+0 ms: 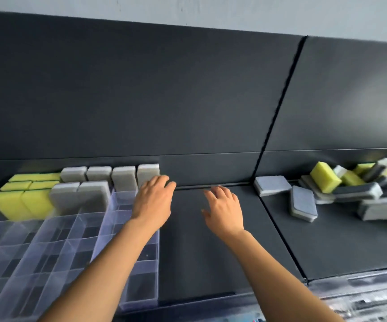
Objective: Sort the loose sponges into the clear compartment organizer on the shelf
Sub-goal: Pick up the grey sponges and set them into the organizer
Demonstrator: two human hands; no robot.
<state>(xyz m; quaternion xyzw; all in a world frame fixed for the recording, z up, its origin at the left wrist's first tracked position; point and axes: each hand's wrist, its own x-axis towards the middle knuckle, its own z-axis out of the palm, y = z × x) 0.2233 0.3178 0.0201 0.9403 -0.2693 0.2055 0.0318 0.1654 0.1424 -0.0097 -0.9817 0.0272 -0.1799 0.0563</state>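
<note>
Dark grey back panel [164, 94], matte, in two sections split by a slanted black seam, with a pale wall [188, 10] above it. Dark grey shelf [199, 240], also matte, seamed in line with the panel, bare in the middle. Clear compartment organizer [55, 247], at near left on the shelf: near cells vacant; far cells hold upright yellow sponges [23, 203] on the left and upright grey sponges [95, 187] to their right. Loose sponges [350, 189], a jumbled heap of grey, dark-faced and yellow pieces at far right on the shelf; two grey ones lie apart on its left edge. Left hand [153, 205], open, fingers extended over the organizer's far right corner, fingertips at the rightmost grey sponge; contact cannot be told. Right hand [225, 208], open, fingers spread, above bare shelf, holding nothing.
</note>
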